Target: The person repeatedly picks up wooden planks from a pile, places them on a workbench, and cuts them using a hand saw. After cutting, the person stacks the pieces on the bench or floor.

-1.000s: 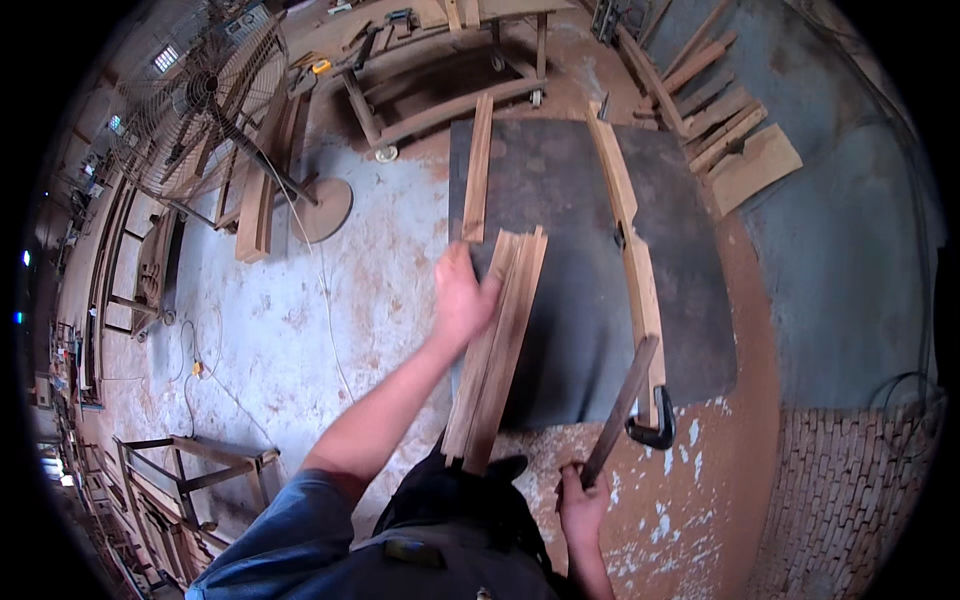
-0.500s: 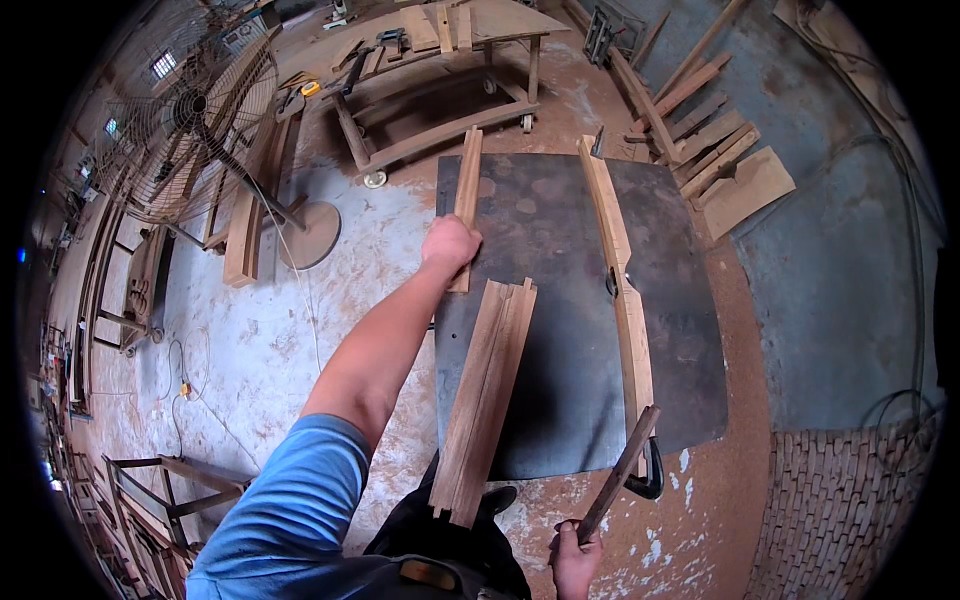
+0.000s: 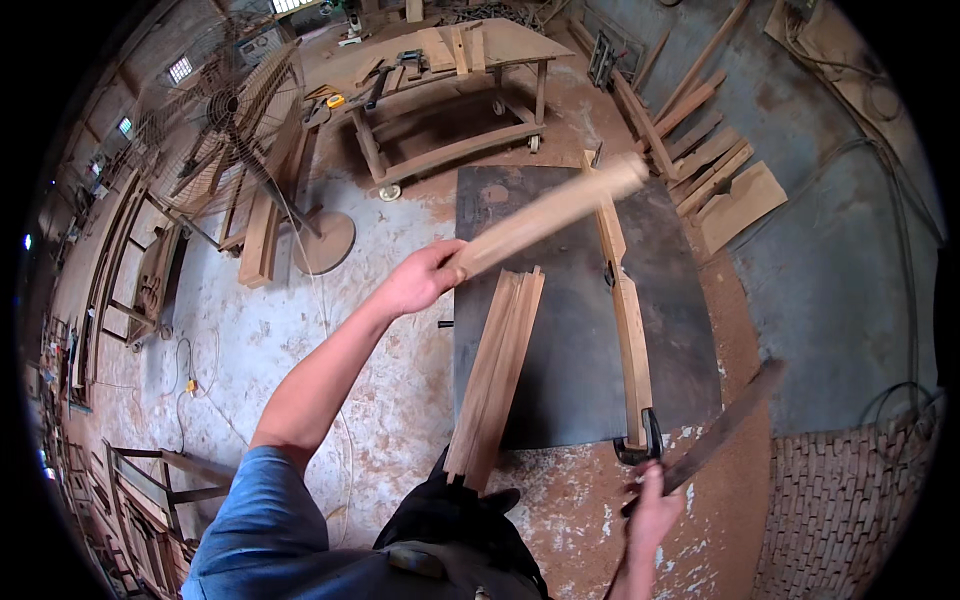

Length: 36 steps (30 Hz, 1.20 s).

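Note:
My left hand (image 3: pixel 422 278) grips the near end of a wooden strip (image 3: pixel 545 222). The strip is blurred and slants over the dark metal tabletop (image 3: pixel 570 340), its far end crossing above a notched wooden bar (image 3: pixel 624 310). A black clamp (image 3: pixel 650 440) sits at the bar's near end. Low on the right, my right hand (image 3: pixel 655 508) is closed round a long dark flat strip (image 3: pixel 728 422), which points up and to the right; its exact kind is unclear. Between my hands, grooved lengths of wood (image 3: pixel 497 380) lie side by side, overhanging the tabletop's near edge.
A wheeled wooden bench (image 3: pixel 455 160) with tools and offcuts stands beyond the tabletop. To the left is a large wire-caged fan (image 3: pixel 225 105) on a round base (image 3: pixel 325 243). Boards (image 3: pixel 740 205) lean at the right, and stacked wood blocks (image 3: pixel 850 500) fill the lower right.
My left hand has lifted the wooden strip off the tabletop's left side and swung its far end to the right. My right hand has moved up and right, tilting the dark strip outward.

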Available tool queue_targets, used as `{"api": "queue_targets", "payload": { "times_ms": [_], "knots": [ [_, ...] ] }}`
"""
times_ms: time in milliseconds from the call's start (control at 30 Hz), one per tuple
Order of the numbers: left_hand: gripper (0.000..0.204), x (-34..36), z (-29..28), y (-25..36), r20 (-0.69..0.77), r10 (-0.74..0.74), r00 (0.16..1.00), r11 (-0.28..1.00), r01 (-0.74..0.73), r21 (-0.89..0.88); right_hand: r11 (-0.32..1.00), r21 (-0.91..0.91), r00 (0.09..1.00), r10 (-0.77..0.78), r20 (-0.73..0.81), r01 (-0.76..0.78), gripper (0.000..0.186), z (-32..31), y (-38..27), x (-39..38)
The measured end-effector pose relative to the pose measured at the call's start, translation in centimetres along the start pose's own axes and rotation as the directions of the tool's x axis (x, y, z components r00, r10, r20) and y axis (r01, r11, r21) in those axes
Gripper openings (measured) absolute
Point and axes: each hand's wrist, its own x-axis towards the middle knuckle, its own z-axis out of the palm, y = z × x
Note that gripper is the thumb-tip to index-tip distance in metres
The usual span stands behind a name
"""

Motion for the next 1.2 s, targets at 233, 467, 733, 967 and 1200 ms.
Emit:
{"api": "queue_targets", "payload": {
  "times_ms": [233,467,733,967,1200],
  "knots": [
    [0.045,-7.0,5.0,7.3,0.445,0.201,0.873,0.835,-0.39,0.388,0.837,-0.228,0.861,-0.509,0.007,0.497,0.039,-6.1,-2.8,2.6],
    [0.026,-8.0,14.5,8.5,0.762,0.43,0.483,0.42,-0.855,0.305,0.977,-0.181,0.959,0.158,0.236,-0.116,0.026,-13.9,5.2,-5.3],
    [0.018,-2.3,24.2,5.9,0.796,0.452,0.404,0.454,-0.872,0.185,0.95,-0.011,0.944,0.31,0.116,-0.311,0.039,-14.6,17.1,-12.2],
    [0.029,-1.8,27.2,4.9,0.527,0.557,0.642,0.514,-0.765,0.388,0.973,-0.03,0.973,0.228,-0.043,-0.229,0.029,-11.0,18.0,-9.3],
    [0.057,-8.4,31.0,4.1,0.21,-0.28,0.937,0.931,0.211,0.299,0.823,0.378,0.891,0.454,0.011,-0.424,0.009,-6.5,14.0,-4.7]
  ]
}}
